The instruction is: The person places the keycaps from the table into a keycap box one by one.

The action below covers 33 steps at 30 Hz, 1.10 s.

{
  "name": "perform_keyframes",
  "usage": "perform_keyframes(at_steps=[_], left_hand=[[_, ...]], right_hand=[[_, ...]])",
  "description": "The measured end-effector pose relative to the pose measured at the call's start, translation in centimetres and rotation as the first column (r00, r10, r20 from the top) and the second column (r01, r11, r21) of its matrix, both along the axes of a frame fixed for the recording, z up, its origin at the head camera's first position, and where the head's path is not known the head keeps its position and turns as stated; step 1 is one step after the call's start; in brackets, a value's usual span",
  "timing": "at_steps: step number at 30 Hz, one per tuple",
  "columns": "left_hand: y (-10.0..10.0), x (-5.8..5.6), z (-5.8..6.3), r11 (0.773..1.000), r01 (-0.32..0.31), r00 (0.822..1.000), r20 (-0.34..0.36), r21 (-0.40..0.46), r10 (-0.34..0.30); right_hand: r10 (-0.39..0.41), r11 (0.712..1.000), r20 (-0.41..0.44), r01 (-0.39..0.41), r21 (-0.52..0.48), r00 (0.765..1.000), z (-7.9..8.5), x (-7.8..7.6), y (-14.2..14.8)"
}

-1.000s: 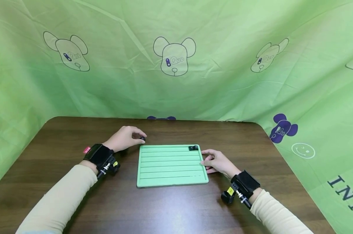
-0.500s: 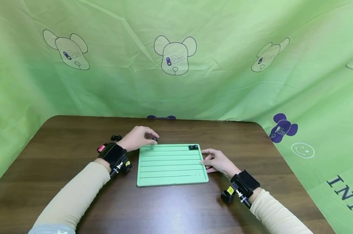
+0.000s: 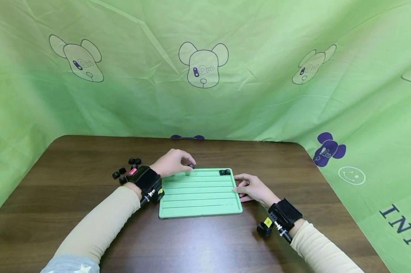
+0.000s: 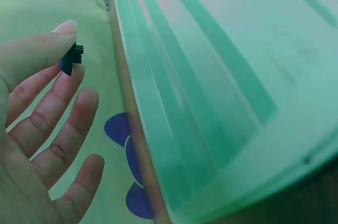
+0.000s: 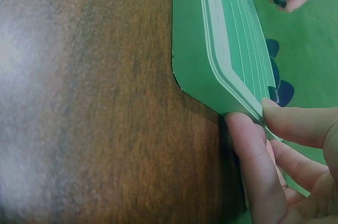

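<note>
My left hand (image 3: 172, 162) pinches a small black keycap (image 4: 68, 61) between thumb and index finger, its stem showing in the left wrist view; the other fingers are loosely bent. The hand is over the far left edge of a pale green grooved board (image 3: 200, 195) lying on the table. Two black keycaps (image 3: 225, 172) sit side by side in the board's far right corner. At the right edge, my right hand (image 3: 254, 188) grips the board's rim, thumb on top and fingers against the side, as the right wrist view (image 5: 264, 109) shows.
Several more black keycaps (image 3: 116, 175) lie on the brown wooden table (image 3: 205, 242) behind and left of the left wrist. A green printed cloth (image 3: 253, 106) hangs behind the table. Both wrists wear black camera straps.
The left hand has moved right with the keycap, from beside the board's far left corner to over its far edge, uncovering keycaps on the table. The right hand has stayed put.
</note>
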<state>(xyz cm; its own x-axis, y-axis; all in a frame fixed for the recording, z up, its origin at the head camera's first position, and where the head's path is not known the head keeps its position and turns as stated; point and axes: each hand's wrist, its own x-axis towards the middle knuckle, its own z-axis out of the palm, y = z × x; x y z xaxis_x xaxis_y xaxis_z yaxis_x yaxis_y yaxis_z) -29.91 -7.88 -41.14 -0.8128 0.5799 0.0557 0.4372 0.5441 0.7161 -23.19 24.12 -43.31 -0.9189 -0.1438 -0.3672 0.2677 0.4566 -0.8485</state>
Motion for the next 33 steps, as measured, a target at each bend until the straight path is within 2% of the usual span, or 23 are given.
perform_keyframes(at_steps=[8,15,24,29,33], left_hand=[[1.1,-0.3,0.1,1.000,0.020,1.000,-0.024,-0.013,-0.020],[2.0,-0.6,0.3,1.000,-0.006,0.999,-0.048,-0.017,0.005],[4.0,-0.7,0.9,0.998,-0.014,1.000,-0.027,-0.056,0.012],[5.0,-0.9,1.2,0.997,-0.031,0.998,-0.051,-0.073,0.028],[5.6,-0.9,1.0,0.996,-0.038,0.998,-0.055,-0.081,0.034]], right_hand=[[0.004,1.000,0.005,-0.004,-0.007,1.000,0.2,0.2,-0.2],[0.007,1.000,0.001,-0.007,0.001,1.000,0.1,0.2,-0.3],[0.002,1.000,0.006,-0.002,0.007,1.000,0.2,0.2,-0.3],[-0.005,1.000,0.006,0.005,0.006,1.000,0.2,0.3,-0.2],[0.003,1.000,-0.004,-0.003,0.009,1.000,0.1,0.3,-0.3]])
